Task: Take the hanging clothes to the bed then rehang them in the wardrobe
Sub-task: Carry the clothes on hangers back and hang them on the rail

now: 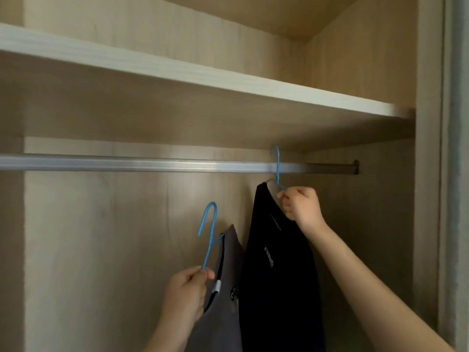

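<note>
1. The right hand [300,205] is closed, fingers curled around the shoulder of a thin blue wire hanger [278,167] just below its neck. That hanger's hook sits over the ribbed silver metal wardrobe rail [142,162], near the rail's right end bracket.
2. A black garment with a small white printed label [276,262] hangs from this hanger, directly under the rail.
3. The left hand [186,292] is closed, thumb and forefinger pinching the stem of a second blue wire hanger [209,232]. Its hook is free in the air, below the rail and not touching it.
4. A dark grey garment with a white tag at the collar [223,308] hangs on this second hanger, touching the black garment's left edge.
5. Both garments are cut off by the bottom edge; their type cannot be determined.
6. The label's lettering is illegible.
7. The pale wooden shelf [203,77] above the rail is blurred at its right end.
</note>
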Demonstrator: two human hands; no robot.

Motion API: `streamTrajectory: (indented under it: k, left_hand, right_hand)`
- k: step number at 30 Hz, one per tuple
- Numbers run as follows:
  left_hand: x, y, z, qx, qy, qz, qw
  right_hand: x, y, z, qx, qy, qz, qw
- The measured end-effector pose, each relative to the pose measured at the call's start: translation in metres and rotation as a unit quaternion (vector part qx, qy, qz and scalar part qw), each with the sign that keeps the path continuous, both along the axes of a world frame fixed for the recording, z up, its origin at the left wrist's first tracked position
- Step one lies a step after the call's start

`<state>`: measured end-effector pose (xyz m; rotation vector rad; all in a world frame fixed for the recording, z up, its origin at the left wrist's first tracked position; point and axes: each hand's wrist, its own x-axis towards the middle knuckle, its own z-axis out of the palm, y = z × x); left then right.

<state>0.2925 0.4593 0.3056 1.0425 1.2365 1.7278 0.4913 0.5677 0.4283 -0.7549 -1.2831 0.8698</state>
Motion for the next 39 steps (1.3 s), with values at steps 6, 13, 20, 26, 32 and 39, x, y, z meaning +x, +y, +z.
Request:
streamTrajectory:
  k: [6,13,20,26,32,39]
  left_hand:
    - [-0.023,0.015,0.003,-0.016,0.066,0.053,0.996]
    - [-0.036,0.025,-0.001,-0.048,0.095,0.065,0.992]
    - [-0.037,0.009,0.025,-0.009,0.109,0.033,0.993]
    - [-0.038,0.049,0.056,-0.055,0.065,-0.004,0.996]
    - [-0.023,0.09,0.103,-0.09,-0.094,-0.09,0.987]
    - [-0.009,0.1,0.153,-0.048,-0.162,-0.105,0.98]
  right_hand:
    - [-0.011,0.036,-0.011,-0.034,-0.033,0.002,0.999]
    - [-0.009,0.041,-0.028,-0.045,-0.017,0.042,0.998]
    - [-0.007,0.042,-0.03,-0.048,0.001,0.059,0.997]
    - [-0.005,0.039,-0.029,-0.063,-0.001,0.072,0.995]
    - [-0.003,0.033,-0.025,-0.08,0.007,0.082,0.993]
    - [-0.002,0.031,-0.024,-0.088,0.016,0.087,0.992]
